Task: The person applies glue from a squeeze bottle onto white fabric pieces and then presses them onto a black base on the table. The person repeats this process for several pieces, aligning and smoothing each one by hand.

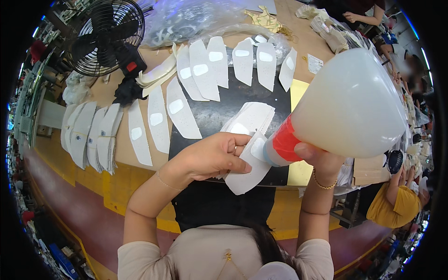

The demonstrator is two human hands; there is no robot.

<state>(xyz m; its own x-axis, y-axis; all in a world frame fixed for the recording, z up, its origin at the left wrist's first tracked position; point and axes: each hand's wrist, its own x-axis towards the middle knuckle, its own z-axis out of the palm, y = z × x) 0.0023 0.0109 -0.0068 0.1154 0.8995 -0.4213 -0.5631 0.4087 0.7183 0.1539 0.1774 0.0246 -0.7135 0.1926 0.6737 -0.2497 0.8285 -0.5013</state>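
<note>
My left hand (205,156) pinches a white perforated shoe-upper piece (245,177) between thumb and fingers, over the front of a black board (219,105). A whitish oval patch (258,148) lies on that piece. My right hand (322,158) grips the neck of a large cloudy plastic bottle (350,105), wrapped in red tape (285,142). The bottle is tilted, and its grey-blue end (271,154) meets the piece at the patch; the exact contact is hidden. Just behind my left hand lies a fanned stack of similar pieces (254,114).
Loose white pieces with oval patches (200,70) form an arc across the table. Bundled pieces (81,135) stand at the left edge. A black fan (105,37), plastic bags (186,21) and yellow paper (298,93) lie around. Another person in yellow (394,205) is at right.
</note>
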